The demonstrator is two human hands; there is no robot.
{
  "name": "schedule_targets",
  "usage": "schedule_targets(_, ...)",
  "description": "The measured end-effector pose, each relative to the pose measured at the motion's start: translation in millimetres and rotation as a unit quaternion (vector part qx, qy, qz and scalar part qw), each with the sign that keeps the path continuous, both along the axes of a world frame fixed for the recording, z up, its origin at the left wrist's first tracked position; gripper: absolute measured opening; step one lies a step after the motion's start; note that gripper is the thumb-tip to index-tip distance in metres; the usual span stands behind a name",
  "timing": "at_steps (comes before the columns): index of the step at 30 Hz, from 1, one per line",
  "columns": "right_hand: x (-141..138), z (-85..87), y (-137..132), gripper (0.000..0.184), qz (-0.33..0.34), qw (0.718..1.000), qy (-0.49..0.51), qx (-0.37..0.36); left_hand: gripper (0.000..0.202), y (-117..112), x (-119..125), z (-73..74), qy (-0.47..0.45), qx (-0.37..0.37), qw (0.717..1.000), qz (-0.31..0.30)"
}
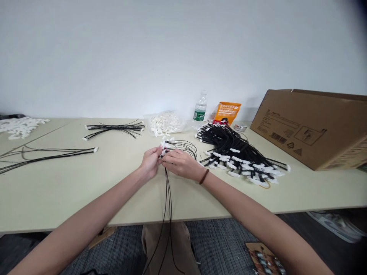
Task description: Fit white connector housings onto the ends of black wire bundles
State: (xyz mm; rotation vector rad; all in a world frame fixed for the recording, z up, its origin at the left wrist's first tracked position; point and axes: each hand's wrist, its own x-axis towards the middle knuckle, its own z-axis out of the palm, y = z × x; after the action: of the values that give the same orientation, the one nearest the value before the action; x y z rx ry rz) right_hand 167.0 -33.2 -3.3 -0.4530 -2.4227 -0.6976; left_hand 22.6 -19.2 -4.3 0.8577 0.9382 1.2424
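My left hand [151, 161] is closed in a pinch at the middle of the table, and my right hand [182, 163] meets it there with bent fingers. Between them is the end of a group of thin black wires [168, 191], which hang down over the table's front edge. The small part pinched at the fingertips is mostly hidden. Just beyond the fingers lie several white connectors [165, 143], and more black wires [186, 145] loop out behind my right hand.
A heap of black wire harnesses [229, 141] with white connectors lies to the right, before a cardboard box [309, 130]. Behind are a bag of white connectors [164, 123], a water bottle [200, 109] and an orange packet [227, 112]. More harnesses [114, 129] lie left.
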Motion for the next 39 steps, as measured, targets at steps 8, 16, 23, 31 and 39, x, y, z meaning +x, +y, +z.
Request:
schedule_targets(8, -1.8, -2.8, 1.1, 0.016, 0.050, 0.980, 0.137, -0.136, 0.022, 2.7, -1.3, -1.8, -0.010, 0.003, 1.000, 0.008)
schedule_targets(16, 15.8, 24.5, 9.7, 0.019, 0.162, 0.600, 0.598, -0.507, 0.018, 4.1, -1.4, 1.5, 0.007, -0.008, 0.999, 0.047)
schedule_targets(23, 58.6, 32.7, 31.8, 0.019, 0.024, 0.524, 0.774, -0.354, 0.019, 3.5, -0.5, -0.6, 0.014, 0.001, 0.999, 0.043)
schedule_targets(31, 15.0, 9.9, 6.1, 0.019, -0.085, 0.900, 0.403, -0.145, 0.017, 3.8, -0.6, 2.4, -0.006, -0.012, 0.998, 0.062)
schedule_targets(39, -0.2, -4.3, 2.0, 0.021, -0.105, 0.932, 0.321, -0.134, 0.017, 4.8, -0.4, 0.8, -0.035, 0.019, 0.998, 0.050)
